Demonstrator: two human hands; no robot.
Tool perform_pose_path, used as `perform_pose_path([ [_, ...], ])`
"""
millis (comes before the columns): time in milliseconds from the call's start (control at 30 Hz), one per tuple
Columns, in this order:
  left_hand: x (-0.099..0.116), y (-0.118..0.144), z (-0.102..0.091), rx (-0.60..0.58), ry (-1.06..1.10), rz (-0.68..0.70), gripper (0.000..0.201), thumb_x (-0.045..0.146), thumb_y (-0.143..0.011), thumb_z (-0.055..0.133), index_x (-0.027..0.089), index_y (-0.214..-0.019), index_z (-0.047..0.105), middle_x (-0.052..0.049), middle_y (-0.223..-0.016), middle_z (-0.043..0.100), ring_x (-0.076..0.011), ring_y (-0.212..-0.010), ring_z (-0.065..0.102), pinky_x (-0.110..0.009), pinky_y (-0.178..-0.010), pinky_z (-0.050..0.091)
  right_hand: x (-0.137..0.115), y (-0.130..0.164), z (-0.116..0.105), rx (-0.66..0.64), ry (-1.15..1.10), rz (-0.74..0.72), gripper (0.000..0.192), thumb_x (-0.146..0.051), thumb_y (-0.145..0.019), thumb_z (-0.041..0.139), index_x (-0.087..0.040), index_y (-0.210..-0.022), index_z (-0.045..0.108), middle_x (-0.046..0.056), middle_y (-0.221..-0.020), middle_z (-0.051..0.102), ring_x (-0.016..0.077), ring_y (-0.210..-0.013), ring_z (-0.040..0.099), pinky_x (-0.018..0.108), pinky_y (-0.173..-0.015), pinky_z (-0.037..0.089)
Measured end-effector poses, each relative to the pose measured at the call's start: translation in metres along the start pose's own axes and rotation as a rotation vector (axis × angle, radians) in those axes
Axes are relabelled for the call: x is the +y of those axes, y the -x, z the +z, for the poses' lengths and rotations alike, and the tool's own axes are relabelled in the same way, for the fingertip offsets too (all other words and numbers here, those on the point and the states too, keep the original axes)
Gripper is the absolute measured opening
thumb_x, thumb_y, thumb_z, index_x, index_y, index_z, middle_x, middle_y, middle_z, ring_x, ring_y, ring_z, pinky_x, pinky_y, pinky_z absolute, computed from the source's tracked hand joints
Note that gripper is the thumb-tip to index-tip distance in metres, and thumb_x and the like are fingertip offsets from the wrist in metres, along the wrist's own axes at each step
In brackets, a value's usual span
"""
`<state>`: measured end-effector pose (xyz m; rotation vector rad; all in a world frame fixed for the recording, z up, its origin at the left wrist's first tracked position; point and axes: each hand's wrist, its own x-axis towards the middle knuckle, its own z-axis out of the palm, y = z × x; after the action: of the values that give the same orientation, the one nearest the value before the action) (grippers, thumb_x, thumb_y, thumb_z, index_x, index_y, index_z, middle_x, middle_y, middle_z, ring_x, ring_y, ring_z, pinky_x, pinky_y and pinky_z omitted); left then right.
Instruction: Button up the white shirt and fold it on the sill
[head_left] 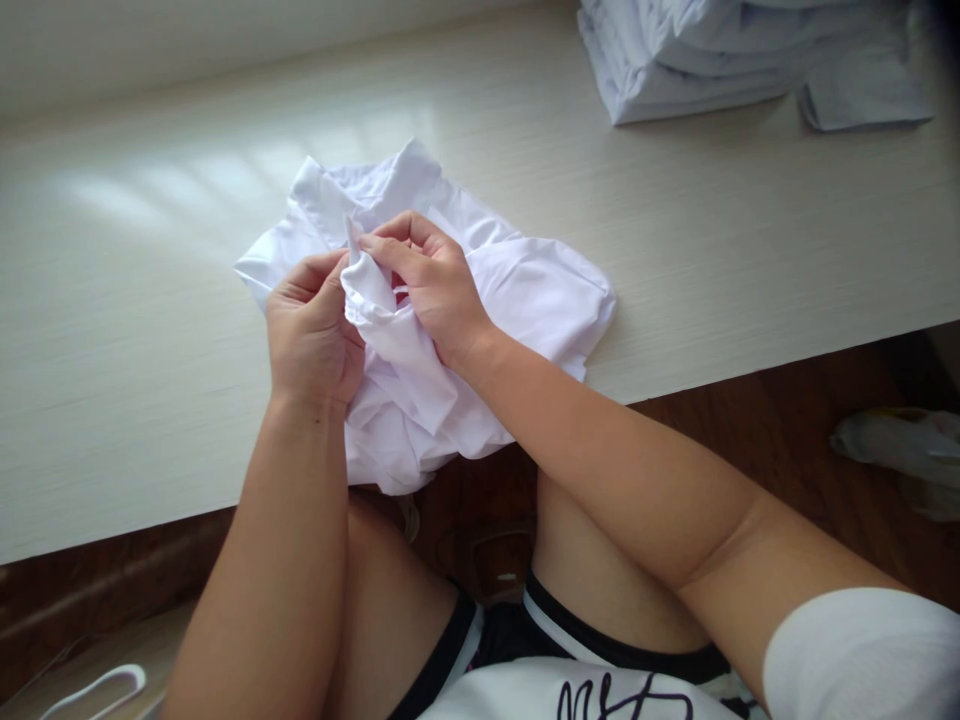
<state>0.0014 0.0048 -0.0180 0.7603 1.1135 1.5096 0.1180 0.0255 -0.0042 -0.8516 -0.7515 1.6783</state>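
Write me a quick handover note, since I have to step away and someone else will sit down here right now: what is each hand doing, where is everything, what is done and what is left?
Left hand: pinching a fold of the white garment.
Right hand: gripping the same fold from the other side, fingertips nearly meeting the left.
The garment lies crumpled at the near edge of the pale table, partly hanging over it.
Done: a stack of folded white garments sits at the far right.
Left: this one, not yet flattened or folded.
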Motion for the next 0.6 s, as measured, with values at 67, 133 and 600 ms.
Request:
perform_pose_path([
  [67,0.000,0.000,-0.001,0.003,-0.058,0.013,0.021,0.026,-0.078,0.089,0.021,-0.082,0.070,0.002,-0.079,0.073,-0.0139,-0.080,0.072,-0.028,-0.077,0.059,0.003,-0.001,-0.001,-0.001,0.008,-0.005,0.019,-0.024,-0.090,0.068,-0.018,-0.079,0.054,-0.009,-0.062,0.045,0.0040,-0.058,0.044,0.017,-0.055,0.038],
  [133,0.000,0.000,-0.002,0.012,-0.104,0.026,0.023,0.029,-0.077,0.090,0.023,-0.081,0.068,0.002,-0.079,0.073,-0.0147,-0.081,0.071,-0.029,-0.076,0.058,0.006,-0.002,-0.002,-0.014,0.013,-0.025,0.024,-0.030,-0.086,0.074,-0.018,-0.079,0.054,-0.009,-0.063,0.047,0.0048,-0.060,0.045,0.018,-0.055,0.039],
  [600,0.003,0.003,-0.004,0.006,-0.321,0.077,0.027,0.043,-0.078,0.084,0.025,-0.084,0.065,0.002,-0.075,0.073,-0.0206,-0.090,0.073,-0.033,-0.069,0.057,0.009,0.001,-0.001,0.014,0.224,-0.171,0.029,-0.037,-0.086,0.068,-0.020,-0.073,0.049,-0.007,-0.064,0.045,0.0060,-0.061,0.042,0.021,-0.057,0.037],
])
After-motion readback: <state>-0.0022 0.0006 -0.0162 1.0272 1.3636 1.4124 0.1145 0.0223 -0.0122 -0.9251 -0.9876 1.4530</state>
